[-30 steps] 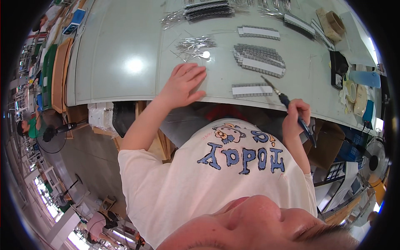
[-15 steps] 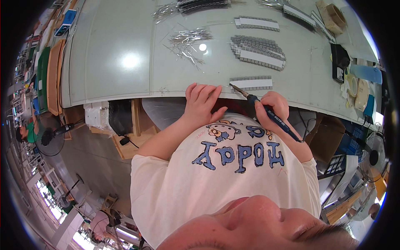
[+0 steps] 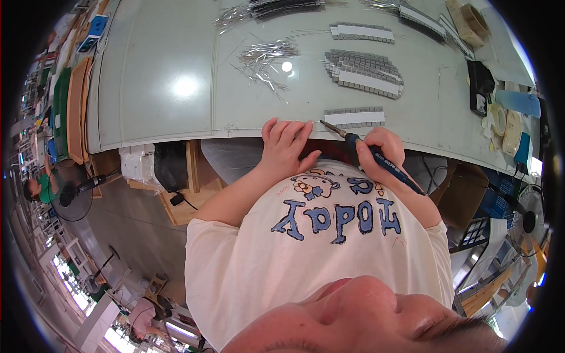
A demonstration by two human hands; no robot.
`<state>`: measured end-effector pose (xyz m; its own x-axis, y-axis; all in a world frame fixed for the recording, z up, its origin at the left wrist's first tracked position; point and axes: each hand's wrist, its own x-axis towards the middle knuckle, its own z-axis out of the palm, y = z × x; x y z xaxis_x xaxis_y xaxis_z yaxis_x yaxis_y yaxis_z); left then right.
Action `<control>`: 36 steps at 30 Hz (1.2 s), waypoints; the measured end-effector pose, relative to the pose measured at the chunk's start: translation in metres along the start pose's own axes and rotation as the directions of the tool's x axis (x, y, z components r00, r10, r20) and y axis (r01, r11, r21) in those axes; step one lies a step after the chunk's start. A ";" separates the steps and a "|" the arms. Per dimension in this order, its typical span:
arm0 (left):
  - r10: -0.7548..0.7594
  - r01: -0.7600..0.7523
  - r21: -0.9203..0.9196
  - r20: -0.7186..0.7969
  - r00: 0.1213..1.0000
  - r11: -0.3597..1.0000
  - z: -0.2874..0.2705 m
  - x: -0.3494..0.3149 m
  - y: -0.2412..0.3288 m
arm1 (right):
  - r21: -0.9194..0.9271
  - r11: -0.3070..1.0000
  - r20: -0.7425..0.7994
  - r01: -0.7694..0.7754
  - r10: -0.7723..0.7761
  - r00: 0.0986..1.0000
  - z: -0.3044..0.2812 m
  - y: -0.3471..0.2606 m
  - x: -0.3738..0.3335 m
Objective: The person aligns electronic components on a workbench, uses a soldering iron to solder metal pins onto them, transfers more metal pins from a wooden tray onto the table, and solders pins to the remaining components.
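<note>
My right hand (image 3: 382, 150) is closed around a dark blue soldering iron (image 3: 385, 163). The iron's tip points left, just off the near left corner of a grey segmented strip with a white band (image 3: 354, 117) lying by the table's front edge. My left hand (image 3: 286, 141) lies at that edge with its fingers stretched out and the thumb apart. Its index fingertip is close to the iron's tip; whether a thin wire lies under it is too small to tell. Beyond the strip sits a pile of similar strips (image 3: 368, 73), with a single strip (image 3: 362, 33) farther back.
Loose thin metal wires (image 3: 265, 59) lie scattered left of the pile. Dark bundled strips (image 3: 285, 7) are at the far edge. On the right stand a black holder (image 3: 479, 88), a blue bottle (image 3: 518, 103) and tape rolls (image 3: 474, 22). Fans and other people are in the background.
The soldering iron's tip has shifted slightly left and nearer to me, off the strip's corner toward my left fingertips. My left hand has stayed in place.
</note>
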<state>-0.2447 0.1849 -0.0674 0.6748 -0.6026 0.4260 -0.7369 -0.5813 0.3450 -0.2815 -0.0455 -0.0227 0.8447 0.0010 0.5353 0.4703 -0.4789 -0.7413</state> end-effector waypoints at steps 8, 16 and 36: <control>-0.003 0.002 -0.027 -0.009 1.000 1.000 -0.003 0.001 -0.003 | 0.061 0.940 0.030 -0.336 0.335 0.942 -0.002 0.001 0.000; 0.043 -0.055 -0.090 -0.127 0.991 0.994 -0.010 0.022 0.000 | 0.574 0.663 -0.251 -0.481 0.702 0.667 -0.022 0.015 -0.012; 0.420 -0.429 -0.057 0.352 0.836 0.901 0.140 0.231 0.142 | 0.480 0.858 -0.823 -0.185 0.513 0.243 -0.166 0.062 -0.086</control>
<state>-0.1879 -0.1140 -0.0370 0.2687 -0.9407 0.2069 -0.9561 -0.2345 0.1755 -0.3669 -0.2210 -0.0478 0.2358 -0.9683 0.0828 0.3702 0.0107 -0.9289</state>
